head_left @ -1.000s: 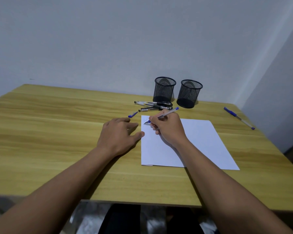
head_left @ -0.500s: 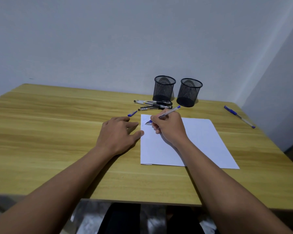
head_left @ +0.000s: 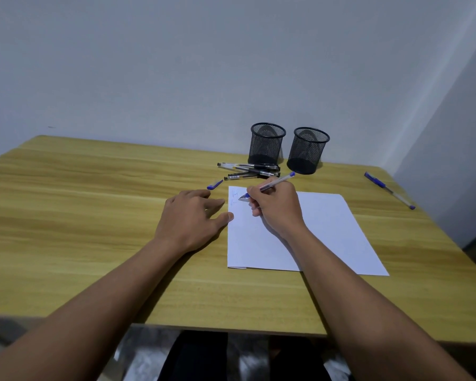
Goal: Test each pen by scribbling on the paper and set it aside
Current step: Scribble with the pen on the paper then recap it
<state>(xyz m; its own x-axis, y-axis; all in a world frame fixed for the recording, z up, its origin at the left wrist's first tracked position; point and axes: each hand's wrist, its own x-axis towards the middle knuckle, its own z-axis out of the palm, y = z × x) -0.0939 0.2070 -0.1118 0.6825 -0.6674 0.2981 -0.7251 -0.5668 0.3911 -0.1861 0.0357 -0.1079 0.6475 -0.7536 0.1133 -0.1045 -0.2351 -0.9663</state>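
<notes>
Scribble test underway: right hand (head_left: 278, 207) pinches pen (head_left: 270, 185), tip on paper (head_left: 322, 232); left hand (head_left: 190, 218) flat beside. Next: set pen aside.

The paper (head_left: 327, 229) lies on the table (head_left: 94, 215). Behind it stand 2 cups (head_left: 267, 145), pens (head_left: 248, 170) heaped before the left one; 1 pen (head_left: 388, 189) lies well right.

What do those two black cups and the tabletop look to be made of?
The left cup and the right cup look like black wire mesh, probably metal, since you can see through their walls. The tabletop looks like wood or a wood-look laminate with a matte finish, going by its pale, streaky grain lines.
</notes>
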